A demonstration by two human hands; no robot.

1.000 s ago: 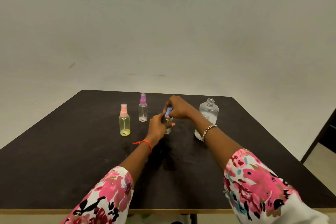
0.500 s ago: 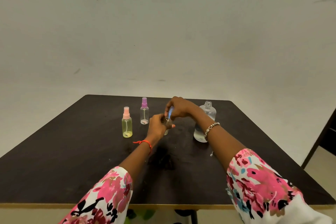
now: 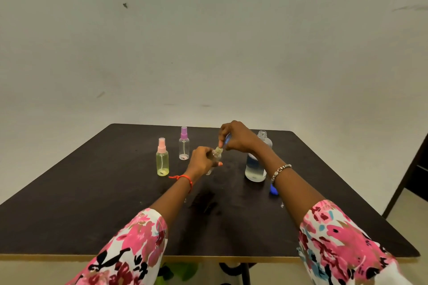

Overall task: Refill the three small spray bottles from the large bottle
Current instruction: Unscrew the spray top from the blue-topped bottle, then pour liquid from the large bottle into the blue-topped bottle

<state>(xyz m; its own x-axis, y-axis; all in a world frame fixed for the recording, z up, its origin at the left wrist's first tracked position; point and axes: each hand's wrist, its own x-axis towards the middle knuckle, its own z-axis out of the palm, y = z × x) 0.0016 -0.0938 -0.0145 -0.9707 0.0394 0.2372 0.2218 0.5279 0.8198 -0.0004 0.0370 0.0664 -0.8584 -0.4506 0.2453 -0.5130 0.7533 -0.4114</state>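
Observation:
My left hand (image 3: 201, 159) grips a small clear spray bottle (image 3: 216, 156), tilted, its threaded neck bare. Just above that neck, my right hand (image 3: 236, 137) pinches the bottle's blue spray top (image 3: 227, 139), lifted off. The large clear bottle (image 3: 256, 164) stands uncapped to the right, partly behind my right forearm, with liquid in its lower half. A yellow-green spray bottle with a pink top (image 3: 162, 158) and a clear one with a purple top (image 3: 184, 144) stand upright to the left.
Everything sits on a dark table (image 3: 92, 192) with a light front edge. A blue cap (image 3: 273, 190) lies beside the large bottle, half hidden by my right wrist. A plain wall rises behind; a dark door frame (image 3: 410, 176) stands at the right.
My right hand has lifted the blue spray top up off the small bottle, baring its neck. The view has shifted slightly; the other bottles have not moved.

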